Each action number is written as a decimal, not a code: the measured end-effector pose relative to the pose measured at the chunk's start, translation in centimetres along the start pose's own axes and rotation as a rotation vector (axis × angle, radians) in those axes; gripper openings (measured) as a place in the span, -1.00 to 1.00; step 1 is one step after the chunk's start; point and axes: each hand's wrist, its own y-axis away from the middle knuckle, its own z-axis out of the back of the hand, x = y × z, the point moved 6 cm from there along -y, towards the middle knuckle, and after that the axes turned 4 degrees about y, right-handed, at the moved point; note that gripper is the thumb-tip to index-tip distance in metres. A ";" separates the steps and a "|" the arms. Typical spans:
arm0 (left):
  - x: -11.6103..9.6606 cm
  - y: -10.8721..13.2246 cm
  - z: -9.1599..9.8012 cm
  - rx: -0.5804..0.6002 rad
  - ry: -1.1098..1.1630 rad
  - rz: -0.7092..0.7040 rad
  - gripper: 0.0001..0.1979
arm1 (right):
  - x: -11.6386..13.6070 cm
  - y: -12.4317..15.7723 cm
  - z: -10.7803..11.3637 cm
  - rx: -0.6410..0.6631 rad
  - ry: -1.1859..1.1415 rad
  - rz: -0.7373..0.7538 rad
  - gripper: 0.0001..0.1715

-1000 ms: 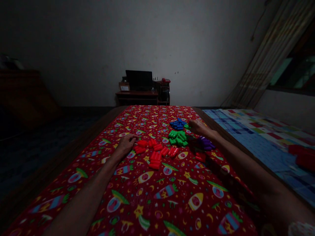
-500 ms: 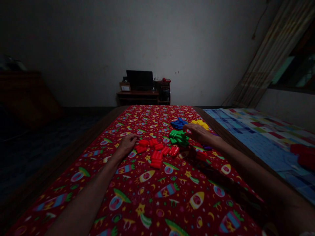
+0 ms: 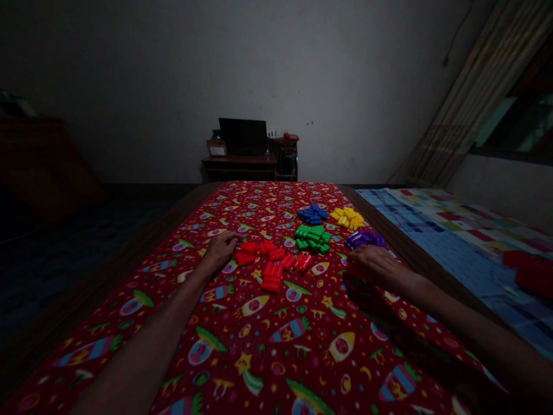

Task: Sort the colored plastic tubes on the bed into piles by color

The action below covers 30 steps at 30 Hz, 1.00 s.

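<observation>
My left hand [image 3: 221,249] rests on the patterned red cloth, palm down, with its fingers loosely stretched and nothing seen in them. Just right of it lie small red plastic pieces [image 3: 272,271] in several flat clusters. My right hand [image 3: 378,266] is at the right side of the cloth, in front of a purple pile [image 3: 366,238]. Its fingers are bent together, pointing left, and whatever is under them is hidden. Between the hands and farther off lies a green pile [image 3: 313,238]. Behind that are a blue pile [image 3: 313,214] and a yellow pile [image 3: 347,218].
The red cloth [image 3: 259,351] with rockets and stars covers a long table with a brown edge [image 3: 382,222]. A bed with a checked cover [image 3: 436,248] stands on the right. A desk with a dark monitor [image 3: 243,137] is against the far wall.
My right hand has moved from beside the green pile toward me and rightward, uncovering the purple pile. The red pieces at the right are out of sight. My left hand stays put.
</observation>
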 end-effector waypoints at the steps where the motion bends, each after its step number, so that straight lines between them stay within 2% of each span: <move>1: 0.0 0.0 0.0 -0.001 0.001 0.000 -0.69 | 0.3 -0.5 0.3 -0.028 -0.007 0.004 -0.75; 3: 0.0 0.0 0.0 -0.001 0.008 -0.003 -0.71 | 1.8 -1.8 0.4 -0.056 -0.046 0.048 -0.72; 7: -0.1 0.0 0.1 0.005 0.000 -0.002 -0.72 | 6.8 -4.1 0.2 -0.116 -0.155 0.204 -0.68; 10: -0.3 0.1 0.2 0.006 -0.009 0.004 -0.70 | 8.9 -4.8 0.1 -0.109 -0.165 0.213 -0.61; 14: -0.6 0.4 0.2 0.010 -0.017 0.018 -0.68 | 8.0 -5.1 -0.4 -0.104 -0.205 0.157 -0.61; 18: -1.2 0.4 0.4 0.011 -0.042 0.033 -0.69 | 5.5 -4.8 -0.8 -0.244 -0.426 0.086 -0.63; 20: -2.6 0.4 0.9 -0.045 -0.043 0.016 -0.68 | 4.6 -4.5 -0.7 -0.340 -0.612 0.047 -0.64; 23: -6.8 0.7 1.2 -0.121 0.012 -0.080 -0.65 | 4.4 -4.5 -0.4 -0.391 -0.834 0.023 -0.68; 24: -8.7 1.1 0.8 -0.087 0.050 -0.128 -0.64 | 4.7 -4.6 -0.3 -0.386 -0.874 0.034 -0.69; 25: -10.6 1.6 -0.1 -0.002 0.095 -0.172 -0.61 | 5.1 -4.6 -0.1 -0.382 -0.898 0.053 -0.69; 27: -14.2 3.3 -2.7 0.273 0.149 -0.239 -0.57 | 5.8 -4.5 0.3 -0.390 -0.914 0.102 -0.68; 29: -16.6 5.5 -5.4 0.517 0.121 -0.275 -0.59 | 6.4 -4.2 0.6 -0.402 -0.913 0.145 -0.65; 30: -17.3 6.3 -6.2 0.560 0.097 -0.273 -0.61 | 6.6 -4.1 0.7 -0.401 -0.903 0.163 -0.64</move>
